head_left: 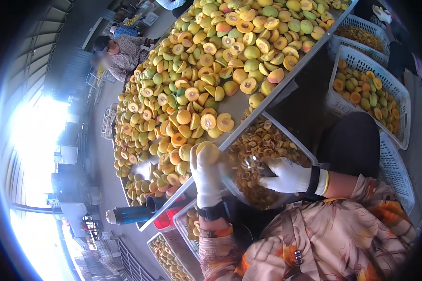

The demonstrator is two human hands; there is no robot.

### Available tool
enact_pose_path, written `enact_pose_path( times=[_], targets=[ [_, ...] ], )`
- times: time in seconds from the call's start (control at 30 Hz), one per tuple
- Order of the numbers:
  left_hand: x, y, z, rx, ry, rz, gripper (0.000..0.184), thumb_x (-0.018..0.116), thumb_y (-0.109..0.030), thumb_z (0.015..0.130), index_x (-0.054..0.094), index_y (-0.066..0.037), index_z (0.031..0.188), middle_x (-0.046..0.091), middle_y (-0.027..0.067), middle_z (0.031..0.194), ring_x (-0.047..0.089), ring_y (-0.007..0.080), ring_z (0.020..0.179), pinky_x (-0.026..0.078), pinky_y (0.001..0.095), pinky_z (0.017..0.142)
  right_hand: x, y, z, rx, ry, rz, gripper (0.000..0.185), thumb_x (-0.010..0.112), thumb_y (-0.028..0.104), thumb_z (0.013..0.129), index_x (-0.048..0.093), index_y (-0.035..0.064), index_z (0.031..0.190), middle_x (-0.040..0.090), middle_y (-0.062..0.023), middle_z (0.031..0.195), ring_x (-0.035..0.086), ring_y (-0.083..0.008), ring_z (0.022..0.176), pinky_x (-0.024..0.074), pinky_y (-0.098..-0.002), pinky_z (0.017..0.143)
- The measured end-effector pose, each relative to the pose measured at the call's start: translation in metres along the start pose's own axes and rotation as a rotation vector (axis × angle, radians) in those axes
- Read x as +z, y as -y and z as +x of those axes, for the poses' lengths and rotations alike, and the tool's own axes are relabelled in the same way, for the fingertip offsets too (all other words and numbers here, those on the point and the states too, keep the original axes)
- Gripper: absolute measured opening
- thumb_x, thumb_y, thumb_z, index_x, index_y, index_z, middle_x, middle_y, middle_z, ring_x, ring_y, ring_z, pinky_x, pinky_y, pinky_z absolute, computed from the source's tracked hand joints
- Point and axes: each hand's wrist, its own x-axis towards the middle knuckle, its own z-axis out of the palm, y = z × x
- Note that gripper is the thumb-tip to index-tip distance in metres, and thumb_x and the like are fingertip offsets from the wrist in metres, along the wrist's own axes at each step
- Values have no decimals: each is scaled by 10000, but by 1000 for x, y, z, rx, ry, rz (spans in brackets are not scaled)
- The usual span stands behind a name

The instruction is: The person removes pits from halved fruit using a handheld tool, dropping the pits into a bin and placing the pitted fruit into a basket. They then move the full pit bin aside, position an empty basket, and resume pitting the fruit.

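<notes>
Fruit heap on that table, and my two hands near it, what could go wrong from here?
Pieces of the fruit heap lie close to the table's metal edge, so some might roll off. Your left hand holds a fruit piece near the scrap bin; a slip could drop it in there. Your right hand grips a tool too blurred to judge; if sharp, it might cut.

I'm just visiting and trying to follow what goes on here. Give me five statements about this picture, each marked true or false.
1. The left hand holds a peach half. True.
2. The right hand is bare. False: it wears a white glove.
3. The right hand holds a small tool. True.
4. All the peaches on the table are whole. False: many are cut in half.
5. Brownish scraps fill the bin by the right hand. True.
</notes>
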Motion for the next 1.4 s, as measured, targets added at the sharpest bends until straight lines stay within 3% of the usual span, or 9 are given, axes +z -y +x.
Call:
enact_pose_path(
  times=[0.1, 0.13, 0.27, 0.4, 0.7, 1.03, 1.17, 1.3, 1.4],
  targets=[
    [16, -25, -48, -68, 88, -296, 330, 597, -206, 931, 547, 15, 1172, 671, 194, 1070, 629, 235, 884, 558, 327, 748, 10, 36, -1, -312, -193, 26, 343, 698, 212, 860, 622, 19, 1133, 700, -210, 888, 701, -375, 783, 540, -463, 706],
    [19, -27, -58, -6, 77, -196, 448, 581, -212, 938, 494, 34, 1301, 667, 201, 1082, 628, 223, 873, 542, 324, 762, 11, 45, -5, -253, -158, -64, 266, 689, 180, 859, 622, 40, 1075, 697, -161, 879, 697, -348, 751, 535, -450, 679],
    [28, -40, -97, 14, 78, -326, 582, 546, -331, 1014, 445, 58, 1436, 672, 182, 1089, 626, 195, 890, 510, 323, 854, 31, 55, -13, -476, -297, -146, 188, 650, 133, 886, 586, 39, 1037, 697, -151, 892, 700, -349, 755, 538, -428, 667],
    [31, -39, -121, 127, -19, -258, 584, 518, -456, 1051, 559, 57, 1327, 685, 172, 1070, 634, 189, 900, 519, 326, 836, 34, 71, -33, -321, -100, -32, 335, 693, 124, 890, 534, 12, 1162, 698, -178, 992, 712, -363, 864, 547, -414, 738],
    [21, -43, -146, 224, -46, -232, 528, 573, -432, 1032, 617, 33, 1278, 721, 122, 1051, 603, 86, 789, 494, 233, 710, 46, 82, -49, -297, -55, 72, 293, 676, 82, 911, 540, 15, 1162, 705, -147, 1054, 722, -313, 957, 543, -391, 790],
    [23, -42, -149, 293, -157, -219, 427, 519, -379, 1069, 647, 21, 1146, 706, 137, 900, 621, 148, 687, 509, 257, 621, 52, 81, -47, -383, 54, -13, 347, 671, 133, 895, 591, 2, 1206, 706, -225, 1052, 704, -402, 925, 562, -448, 780],
    [28, -51, -149, 215, -152, -251, 437, 511, -390, 1068, 653, 18, 1133, 705, 131, 870, 623, 149, 690, 505, 251, 615, 43, 93, -49, -327, 72, 70, 367, 672, 121, 890, 594, 7, 1231, 703, -217, 1092, 695, -399, 981, 557, -440, 833],
    [25, -49, -142, 174, -123, -234, 454, 510, -407, 1063, 656, 18, 1126, 703, 132, 866, 623, 150, 685, 498, 245, 597, 39, 79, -38, -411, 166, 59, 393, 677, 122, 872, 583, 16, 1238, 685, -185, 1120, 675, -299, 1055, 508, -419, 903],
    [30, -46, -139, 179, -139, -283, 461, 508, -414, 1062, 656, 18, 1122, 698, 135, 858, 618, 149, 666, 486, 240, 568, 35, 76, -31, -397, 186, 103, 395, 674, 112, 868, 586, 12, 1240, 693, -181, 1084, 683, -328, 1004, 527, -419, 884]
  ],
)
